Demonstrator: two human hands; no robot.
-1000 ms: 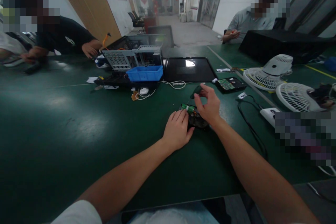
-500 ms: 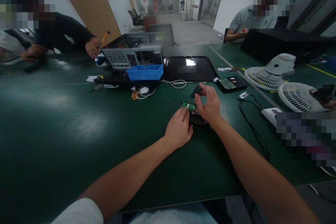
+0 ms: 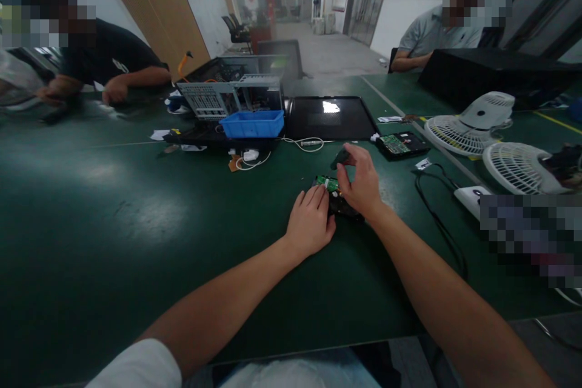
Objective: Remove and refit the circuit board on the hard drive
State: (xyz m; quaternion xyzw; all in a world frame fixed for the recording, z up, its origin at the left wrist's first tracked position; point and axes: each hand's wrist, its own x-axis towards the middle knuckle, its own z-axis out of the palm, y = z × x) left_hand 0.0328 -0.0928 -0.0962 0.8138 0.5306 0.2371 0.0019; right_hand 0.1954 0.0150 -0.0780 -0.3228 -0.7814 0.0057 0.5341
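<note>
On the green table, an opened black device [image 3: 344, 208] with a small green circuit board lies under my hands. My left hand [image 3: 310, 218] holds down its left side, fingers on top and thumb along the near edge. Above the device's right part, my right hand [image 3: 362, 183] is closed on a short dark tool [image 3: 339, 159]. The tool's lower end and exact kind are hard to make out. Just beyond to the right sits a black unit with a green circuit board [image 3: 394, 143], apart from both hands.
Farther off stand a blue bin [image 3: 253, 125], an opened computer case [image 3: 207, 101] and a flat black panel [image 3: 309, 127]. White fan parts [image 3: 518, 167], a power strip [image 3: 468, 195] and a black cable [image 3: 431, 212] lie right. Co-workers sit left and right across the table.
My hands stay almost in place over the device. The left co-worker's hand has moved from the computer case down to the table. The right co-worker's hand has dropped behind the black box.
</note>
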